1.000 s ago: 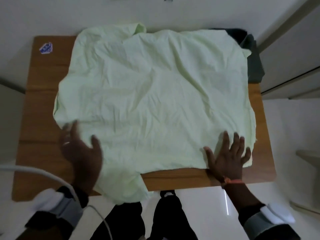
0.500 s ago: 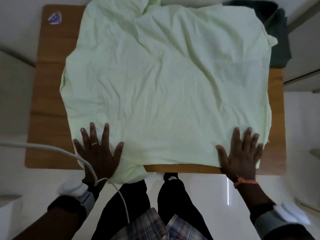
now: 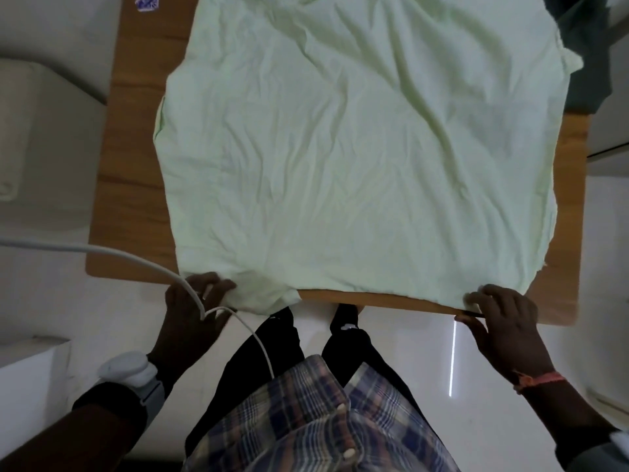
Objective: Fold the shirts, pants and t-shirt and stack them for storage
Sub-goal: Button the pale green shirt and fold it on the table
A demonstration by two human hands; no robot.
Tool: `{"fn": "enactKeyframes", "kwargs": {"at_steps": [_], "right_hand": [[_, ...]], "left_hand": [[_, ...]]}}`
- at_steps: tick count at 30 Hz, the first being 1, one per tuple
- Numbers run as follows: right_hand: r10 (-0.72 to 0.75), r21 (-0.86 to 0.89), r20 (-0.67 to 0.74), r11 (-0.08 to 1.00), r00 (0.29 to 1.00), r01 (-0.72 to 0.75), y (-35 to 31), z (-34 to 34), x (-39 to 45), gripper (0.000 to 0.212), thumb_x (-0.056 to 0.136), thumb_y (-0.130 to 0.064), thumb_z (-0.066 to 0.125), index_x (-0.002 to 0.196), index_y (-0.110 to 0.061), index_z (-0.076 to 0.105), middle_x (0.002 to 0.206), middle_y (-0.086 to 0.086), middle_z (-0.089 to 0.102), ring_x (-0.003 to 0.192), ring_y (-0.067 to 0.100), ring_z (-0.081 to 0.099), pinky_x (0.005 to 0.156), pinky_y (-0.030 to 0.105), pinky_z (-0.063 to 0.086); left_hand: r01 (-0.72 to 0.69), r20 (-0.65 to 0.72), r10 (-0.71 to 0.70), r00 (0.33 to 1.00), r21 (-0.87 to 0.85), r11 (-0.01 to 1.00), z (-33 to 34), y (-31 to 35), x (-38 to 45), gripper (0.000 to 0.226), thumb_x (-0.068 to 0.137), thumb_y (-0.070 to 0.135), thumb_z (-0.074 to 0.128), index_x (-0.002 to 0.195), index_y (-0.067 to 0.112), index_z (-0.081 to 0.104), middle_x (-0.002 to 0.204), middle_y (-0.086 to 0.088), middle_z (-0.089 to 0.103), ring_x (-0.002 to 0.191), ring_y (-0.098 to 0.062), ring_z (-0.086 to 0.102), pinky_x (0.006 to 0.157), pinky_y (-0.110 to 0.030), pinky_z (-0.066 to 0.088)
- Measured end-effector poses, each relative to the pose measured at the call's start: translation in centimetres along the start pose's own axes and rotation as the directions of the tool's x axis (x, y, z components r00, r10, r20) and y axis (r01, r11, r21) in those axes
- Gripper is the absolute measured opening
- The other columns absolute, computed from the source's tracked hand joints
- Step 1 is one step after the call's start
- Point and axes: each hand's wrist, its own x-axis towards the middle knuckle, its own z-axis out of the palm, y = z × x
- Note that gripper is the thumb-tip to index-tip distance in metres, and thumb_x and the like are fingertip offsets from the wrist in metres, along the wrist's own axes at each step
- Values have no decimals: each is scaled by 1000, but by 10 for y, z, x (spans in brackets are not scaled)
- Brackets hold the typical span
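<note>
A pale green shirt (image 3: 357, 148) lies spread and wrinkled over most of the wooden table (image 3: 132, 165). Its near hem reaches the table's front edge, and one corner hangs over at the near left. My left hand (image 3: 195, 310) is closed on that hanging corner, just off the table's edge. My right hand (image 3: 500, 318) pinches the hem at the near right corner, fingers on top and thumb under the edge. A dark green garment (image 3: 585, 73) lies partly under the shirt at the far right.
A white cable (image 3: 136, 264) runs from the left across my left hand and down to my body. A blue sticker (image 3: 146, 0) sits on the table's far left corner. White furniture (image 3: 37, 148) stands left of the table. My legs are under the front edge.
Both hands slid from lying flat on the shirt back to the table's front edge and closed on the hem's corners. The camera moved nearer to the table.
</note>
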Motion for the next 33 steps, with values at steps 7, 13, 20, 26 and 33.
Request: {"fn": "enactKeyframes", "kwargs": {"at_steps": [7, 13, 20, 26, 33], "right_hand": [[-74, 83, 114, 994, 991, 65, 12, -15, 7, 33, 67, 4, 89, 95, -3, 73, 94, 13, 68, 84, 37, 64, 75, 46, 54], [-114, 86, 41, 990, 993, 110, 28, -43, 12, 17, 90, -11, 54, 95, -1, 67, 90, 18, 68, 79, 40, 65, 74, 48, 52], [65, 89, 48, 994, 997, -69, 44, -71, 63, 30, 99, -15, 40, 120, -3, 57, 106, 25, 65, 93, 43, 60, 86, 51, 49], [166, 176, 26, 970, 986, -168, 70, -93, 189, 21, 101, -5, 48, 117, -10, 61, 109, 21, 64, 99, 39, 58, 85, 45, 48], [393, 34, 49, 918, 918, -395, 69, -64, 275, 21, 95, -22, 59, 115, -25, 61, 123, 21, 58, 119, 48, 48, 103, 58, 36]], "left_hand": [[-85, 12, 88, 996, -139, 987, -34, -14, 32, 25, 90, 9, 51, 85, 8, 75, 91, -9, 74, 80, -34, 69, 76, -38, 45], [151, 66, -137, 988, -311, 938, -53, -17, 33, 34, 86, -20, 58, 100, 8, 70, 105, -8, 72, 100, -36, 67, 92, -50, 53], [175, 11, -187, 982, -411, 895, -101, -11, 96, 40, 96, 4, 47, 93, 43, 54, 96, 26, 61, 80, 2, 57, 70, -3, 44], [139, 51, -130, 990, -454, 880, -104, -48, 213, 34, 100, 14, 42, 93, 44, 57, 102, 36, 63, 88, 7, 57, 84, -7, 40], [288, -23, -327, 945, -418, 861, -63, -81, 281, 24, 101, 20, 52, 110, 7, 69, 117, -16, 71, 97, -4, 63, 95, -18, 45]]}}
